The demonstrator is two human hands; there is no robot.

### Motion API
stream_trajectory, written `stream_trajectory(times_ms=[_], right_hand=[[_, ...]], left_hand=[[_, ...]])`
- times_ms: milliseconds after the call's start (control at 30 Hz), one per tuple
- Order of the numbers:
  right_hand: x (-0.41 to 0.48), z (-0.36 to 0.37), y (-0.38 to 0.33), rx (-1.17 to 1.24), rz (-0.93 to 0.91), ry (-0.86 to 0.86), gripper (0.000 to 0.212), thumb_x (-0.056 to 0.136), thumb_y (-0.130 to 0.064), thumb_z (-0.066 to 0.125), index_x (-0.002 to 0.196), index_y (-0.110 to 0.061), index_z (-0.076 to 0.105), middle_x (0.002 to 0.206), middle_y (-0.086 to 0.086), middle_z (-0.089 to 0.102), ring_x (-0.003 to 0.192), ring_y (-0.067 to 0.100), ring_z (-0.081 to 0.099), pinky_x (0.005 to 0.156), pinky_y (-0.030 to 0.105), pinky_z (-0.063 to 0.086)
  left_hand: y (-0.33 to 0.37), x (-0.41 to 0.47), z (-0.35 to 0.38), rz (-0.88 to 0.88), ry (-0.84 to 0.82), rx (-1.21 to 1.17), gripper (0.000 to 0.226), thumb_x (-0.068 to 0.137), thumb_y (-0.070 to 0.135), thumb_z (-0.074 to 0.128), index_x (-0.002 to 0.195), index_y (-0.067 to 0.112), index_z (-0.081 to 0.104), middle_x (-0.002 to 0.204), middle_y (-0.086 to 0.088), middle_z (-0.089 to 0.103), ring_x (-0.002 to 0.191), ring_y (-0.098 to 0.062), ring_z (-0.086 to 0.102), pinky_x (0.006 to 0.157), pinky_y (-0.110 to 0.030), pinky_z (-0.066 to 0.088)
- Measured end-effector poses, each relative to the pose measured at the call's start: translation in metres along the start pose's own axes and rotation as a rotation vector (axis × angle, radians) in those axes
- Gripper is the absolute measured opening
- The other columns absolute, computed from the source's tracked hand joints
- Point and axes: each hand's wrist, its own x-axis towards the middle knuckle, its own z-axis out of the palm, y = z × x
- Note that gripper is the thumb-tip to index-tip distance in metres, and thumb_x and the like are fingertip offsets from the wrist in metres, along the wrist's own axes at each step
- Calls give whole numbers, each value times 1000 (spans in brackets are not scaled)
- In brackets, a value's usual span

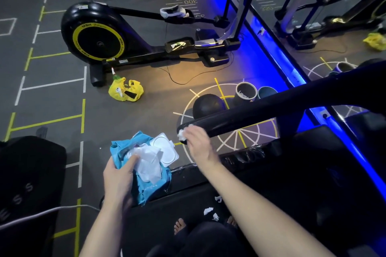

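Closest in, the left hand (120, 170) clasps the blue wipes pack (147, 191), lid flipped open, just below the black handlebar (261, 108) tip. The right hand (198, 144) pinches a crumpled wipe (182, 134) against that tip. Wrapping it round the bar and stroking firmly along should clean best.

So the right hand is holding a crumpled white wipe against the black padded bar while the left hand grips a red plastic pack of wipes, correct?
Not quite: the head view shows the soft plastic pack of wipes is blue, not red. The left hand grips it while the right hand holds the crumpled white wipe against the black padded bar.
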Motion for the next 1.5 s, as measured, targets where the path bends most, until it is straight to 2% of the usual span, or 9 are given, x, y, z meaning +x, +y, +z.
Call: stream_trajectory(times_ms=[100, 433, 567, 667, 833, 1033, 1167, 1367, 1500], right_hand=[[-20, 3, -16, 34, 42, -102, 23, 90, 1, 61, 108, -4, 74, 112, 6, 69, 108, 19, 62, 93, 35, 54], [7, -89, 40, -61, 635, 460, 27, 85, 13, 54, 100, -1, 72, 109, 16, 60, 88, 14, 57, 74, 0, 34], [-3, -65, 37, -50, 649, 265, 23, 82, 9, 61, 97, -6, 69, 108, 7, 55, 89, 13, 57, 70, 10, 37], [-14, -41, 16, -21, 541, 154, 26, 79, 12, 61, 95, -6, 69, 104, 1, 53, 88, -8, 48, 75, 0, 33], [-20, -15, -10, 79, 351, -158, 30, 83, 7, 57, 99, -11, 75, 103, 3, 58, 91, 9, 58, 81, 18, 45], [-7, -53, 3, 22, 513, 229, 22, 77, 3, 68, 91, -12, 73, 99, 0, 57, 83, 7, 55, 74, 11, 42], [4, -94, 42, 36, 818, 413, 18, 86, 1, 61, 95, -14, 64, 110, 7, 61, 86, 15, 57, 67, 10, 36], [1, -86, 48, -7, 741, 99, 13, 88, -19, 69, 89, -31, 65, 97, -6, 64, 87, 17, 61, 71, 33, 53], [-8, -81, 29, 210, 710, -107, 28, 88, -7, 69, 98, -33, 69, 91, -9, 56, 83, 14, 59, 75, 24, 47]], left_hand=[[2, 3, 0, 5, -1, -6, 26, 96, 7, 72, 120, 18, 73, 113, -7, 78, 100, -26, 75, 80, -36, 59], [1, 3, -1, 1, 17, -33, 23, 97, 5, 71, 110, 23, 74, 112, -4, 79, 105, -28, 75, 93, -46, 61], [-3, 3, -3, -8, 16, -14, 23, 96, 7, 72, 114, 21, 74, 113, -5, 79, 109, -31, 75, 97, -54, 60], [-4, 2, -5, -9, 13, -21, 25, 97, 9, 72, 119, 20, 72, 115, -6, 78, 106, -29, 75, 93, -49, 61], [-3, 1, -5, 8, 11, -35, 27, 97, 8, 72, 123, 15, 71, 113, -6, 77, 96, -22, 74, 79, -35, 58], [-1, 1, -10, 13, 17, -42, 28, 96, 7, 73, 122, 16, 72, 114, -6, 78, 95, -20, 73, 82, -35, 57], [-4, 2, -13, -2, 15, -40, 28, 95, 9, 75, 122, 17, 72, 114, -6, 78, 101, -25, 74, 87, -39, 58], [-8, 4, -13, -20, 3, -24, 29, 94, 11, 77, 122, 18, 71, 113, -6, 78, 99, -25, 75, 82, -39, 59], [-6, 7, -9, -20, -11, -22, 29, 95, 10, 75, 123, 16, 71, 115, -7, 77, 99, -25, 74, 79, -37, 59]])
